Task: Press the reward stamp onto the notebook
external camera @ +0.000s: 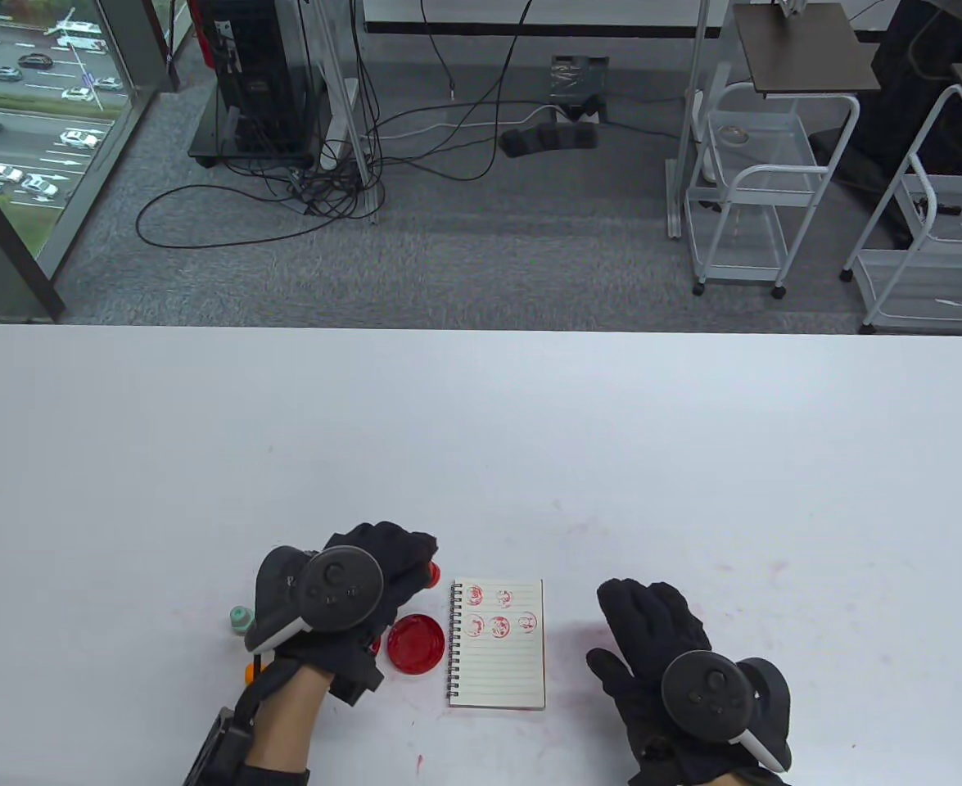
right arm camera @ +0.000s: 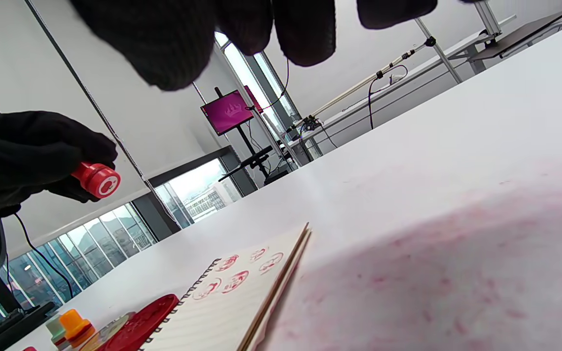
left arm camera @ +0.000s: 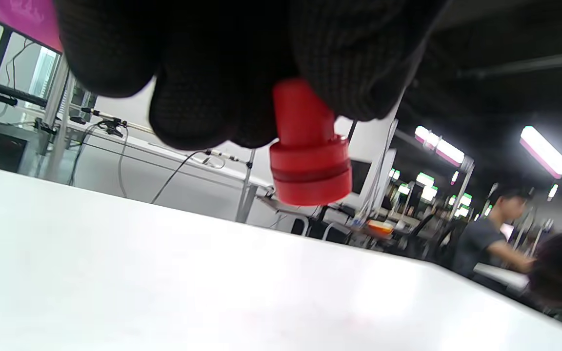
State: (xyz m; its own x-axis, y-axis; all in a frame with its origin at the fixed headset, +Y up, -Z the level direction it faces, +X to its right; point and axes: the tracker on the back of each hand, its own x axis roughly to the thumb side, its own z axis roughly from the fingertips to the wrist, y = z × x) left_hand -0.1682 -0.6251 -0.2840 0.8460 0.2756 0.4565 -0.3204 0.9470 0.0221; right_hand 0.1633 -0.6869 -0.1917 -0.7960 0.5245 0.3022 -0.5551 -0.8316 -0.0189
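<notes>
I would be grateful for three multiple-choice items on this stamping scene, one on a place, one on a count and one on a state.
1. Where does the red ink pad lie?
A. just left of the notebook
B. on the notebook
C. beside the right hand

2. How many red imprints show on the page?
A. two
B. five
C. nine

3. What state is the red stamp in?
A. standing on the table
B. pressed on the page
C. held off the table by the left hand

Answers:
1 A: the table view shows the pad by the spiral edge.
2 B: two above, three below.
3 C: the left wrist view shows its fingers gripping the handle, the face clear of the table.
</notes>
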